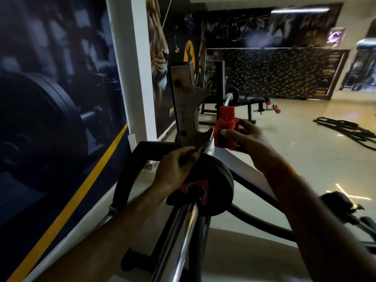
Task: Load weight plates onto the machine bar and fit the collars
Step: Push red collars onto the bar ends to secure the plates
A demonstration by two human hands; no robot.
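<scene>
Gym corner is seen from above and behind two bare forearms; a chrome bar (pixel 179 231) is seen running from the lower edge up and away through the red-marked hub of a black weight plate (pixel 217 180), which is seated on the bar; the bar's short silver tip is visible just past the plate. The left hand (pixel 175 169) is laid over the plate's upper rim, its fingers pressed together and curled over the edge, the tips reaching the bar's tip and hiding part of the rim. A red clamp collar (pixel 223 133) is pinched between the thumb and curled fingers of the right hand (pixel 246 141); the collar is held just beyond the bar's tip, not yet slid on, its lever raised upright.

Directly behind the bar's tip a worn steel rack upright (pixel 184 106) with hooked rests is placed; its lower hook is close beside the collar, on the collar's left. A black curved frame (pixel 130 176) is wrapped around the left of the plate. The left wall is covered by a barbell poster (pixel 50 98) and a lion mural (pixel 158 47). Farther back a padded bench (pixel 252 101) and a second barbell (pixel 228 96) are seen; battle ropes (pixel 345 129) are laid on the pale floor to the right, well apart.
</scene>
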